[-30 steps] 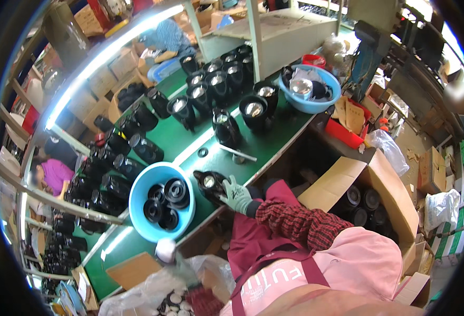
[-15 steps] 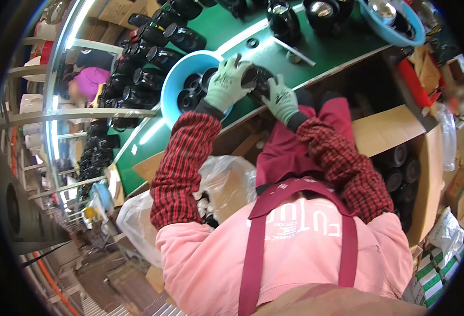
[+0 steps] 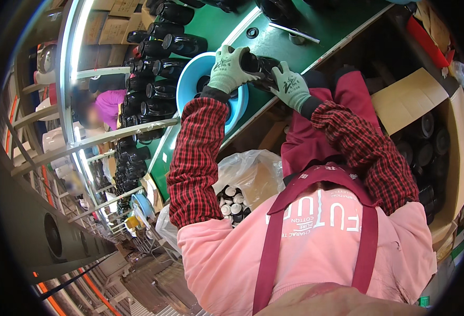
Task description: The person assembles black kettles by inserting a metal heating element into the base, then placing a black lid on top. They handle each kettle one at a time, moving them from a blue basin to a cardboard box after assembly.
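Between my gloved hands is a glossy black hollow housing (image 3: 264, 67), its dark round opening toward the left, held tilted near the table edge. My left hand (image 3: 228, 71) has its fingers wrapped round the open end. Gripping the opposite end from the lower right is my right hand (image 3: 291, 88). Both hands wear pale green gloves. Partly behind my left wrist stands a light blue basin (image 3: 188, 79); most of its contents are hidden. A small black ring (image 3: 252, 32) lies on the green table (image 3: 337, 37) beyond the housing, beside a white stick (image 3: 295, 32).
Rows of black housings (image 3: 161, 108) line the table's left side. An open carton (image 3: 456, 152) holding black round parts stands at my right. Below my left arm, a plastic-lined box (image 3: 258, 171) contains small white and black pieces. A metal rail (image 3: 105, 134) crosses at left, near another person (image 3: 108, 108).
The view has shifted, so the table and basin appear farther right. Both hands keep hold of the housing. Black parts seen in the basin before are now mostly covered by my left hand and arm.
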Demonstrator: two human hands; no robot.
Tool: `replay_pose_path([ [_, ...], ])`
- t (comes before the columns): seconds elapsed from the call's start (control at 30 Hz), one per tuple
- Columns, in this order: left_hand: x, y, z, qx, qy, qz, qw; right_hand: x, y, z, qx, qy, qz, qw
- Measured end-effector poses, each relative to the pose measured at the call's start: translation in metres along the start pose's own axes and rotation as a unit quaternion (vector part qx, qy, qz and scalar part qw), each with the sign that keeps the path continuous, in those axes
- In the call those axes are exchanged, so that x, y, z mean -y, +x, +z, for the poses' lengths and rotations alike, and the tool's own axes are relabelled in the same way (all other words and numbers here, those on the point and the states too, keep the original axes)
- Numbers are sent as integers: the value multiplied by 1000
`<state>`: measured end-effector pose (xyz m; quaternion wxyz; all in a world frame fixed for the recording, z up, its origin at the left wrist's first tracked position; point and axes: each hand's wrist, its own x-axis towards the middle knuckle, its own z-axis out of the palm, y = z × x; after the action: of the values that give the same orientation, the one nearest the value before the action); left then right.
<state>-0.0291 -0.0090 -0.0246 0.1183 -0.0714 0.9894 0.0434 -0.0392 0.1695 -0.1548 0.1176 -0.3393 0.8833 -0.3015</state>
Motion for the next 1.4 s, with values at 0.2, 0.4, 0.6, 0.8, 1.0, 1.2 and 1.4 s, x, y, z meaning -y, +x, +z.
replay_pose_path([
  [0.2,-9,2,-1,30,18,19,999,-2,-1,3,-13,19,-11,1000],
  [0.4,-15,-6,-5,-16,39,82,996,-9,-4,7,-88,41,-13,995],
  [0.6,1,-7,-23,68,-139,194,969,0,-1,13,-74,11,-60,995],
  [0.8,-16,8,-17,137,51,-64,987,0,-1,6,-17,-13,-38,999],
  [1.0,-23,0,-13,111,-265,266,920,-4,1,10,-24,-9,-35,999],
  [1.2,-12,-2,-1,84,45,4,995,-8,3,12,-13,1,-37,999],
  [1.4,5,-7,3,28,175,330,927,-14,0,10,-35,35,-99,994],
])
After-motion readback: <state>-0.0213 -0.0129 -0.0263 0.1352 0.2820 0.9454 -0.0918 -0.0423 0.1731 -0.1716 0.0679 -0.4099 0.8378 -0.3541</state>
